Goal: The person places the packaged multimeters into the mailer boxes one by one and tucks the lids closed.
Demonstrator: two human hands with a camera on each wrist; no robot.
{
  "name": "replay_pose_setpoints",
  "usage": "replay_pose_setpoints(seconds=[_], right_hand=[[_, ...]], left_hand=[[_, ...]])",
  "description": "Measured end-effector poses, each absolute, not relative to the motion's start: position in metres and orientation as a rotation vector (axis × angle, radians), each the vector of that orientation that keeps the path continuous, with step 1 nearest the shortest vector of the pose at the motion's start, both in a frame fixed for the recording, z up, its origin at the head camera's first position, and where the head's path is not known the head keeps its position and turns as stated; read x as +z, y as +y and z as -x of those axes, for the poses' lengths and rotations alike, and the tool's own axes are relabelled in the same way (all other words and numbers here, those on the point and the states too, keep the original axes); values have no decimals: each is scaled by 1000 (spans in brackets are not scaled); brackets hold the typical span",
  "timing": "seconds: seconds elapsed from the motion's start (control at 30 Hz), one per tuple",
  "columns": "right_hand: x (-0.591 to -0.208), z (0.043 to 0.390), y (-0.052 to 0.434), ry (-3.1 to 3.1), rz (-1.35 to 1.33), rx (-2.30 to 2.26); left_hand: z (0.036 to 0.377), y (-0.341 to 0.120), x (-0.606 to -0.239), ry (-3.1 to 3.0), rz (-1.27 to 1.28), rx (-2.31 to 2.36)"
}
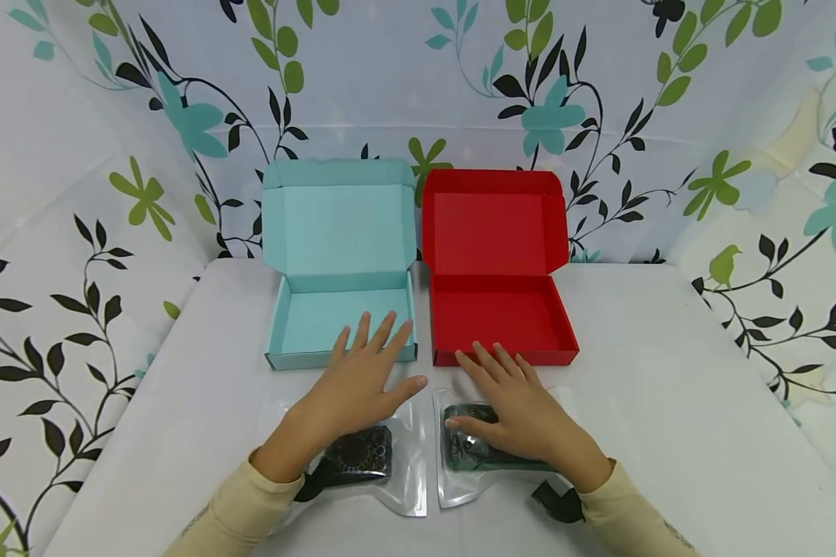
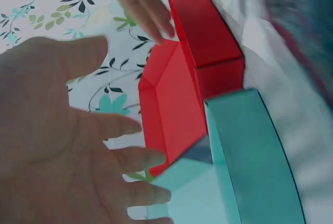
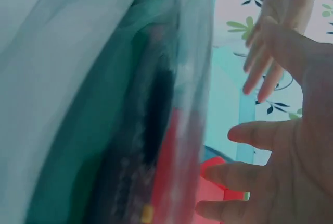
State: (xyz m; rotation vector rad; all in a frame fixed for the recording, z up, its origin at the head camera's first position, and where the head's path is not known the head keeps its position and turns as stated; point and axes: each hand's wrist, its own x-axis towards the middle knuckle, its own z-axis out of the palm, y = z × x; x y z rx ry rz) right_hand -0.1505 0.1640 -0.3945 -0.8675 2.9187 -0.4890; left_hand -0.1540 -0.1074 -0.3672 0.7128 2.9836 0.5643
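Standing right by the bench (image 1: 669,402) here: both hands are flat and spread, gripping nothing yet. The left hand (image 1: 362,383) hovers over the left clear pouch (image 1: 397,472) with a dark patterned item inside, its fingers (image 1: 383,333) reaching past the front wall of the teal box (image 1: 341,325). The right hand (image 1: 512,410) lies over the right clear pouch (image 1: 460,480), which holds a greenish dark item; whether the palm actually presses it I can't tell. The red box (image 1: 501,317) sits at 12 o'clock from that hand, just beside the teal one, both with lids propped open.

Looks to me like the very start, pre-pickup. Next move probably needs curled fingers under a pouch edge, then a lift over a box's front wall. Plenty of bare bench at 3 and 9 o'clock.
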Motion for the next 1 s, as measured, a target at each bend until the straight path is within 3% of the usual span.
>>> replay_pose_setpoints(seconds=[0.27,0.53,1.0], right_hand=[[-411,137,188,2887,979,-473],[-429,122,209,2806,1004,-565],[-420,138,224,2827,1144,-515]], left_hand=[[175,-74,-385,2758,-928,525],[181,-72,-401,2733,-972,434],[184,-78,-396,2791,-971,415]])
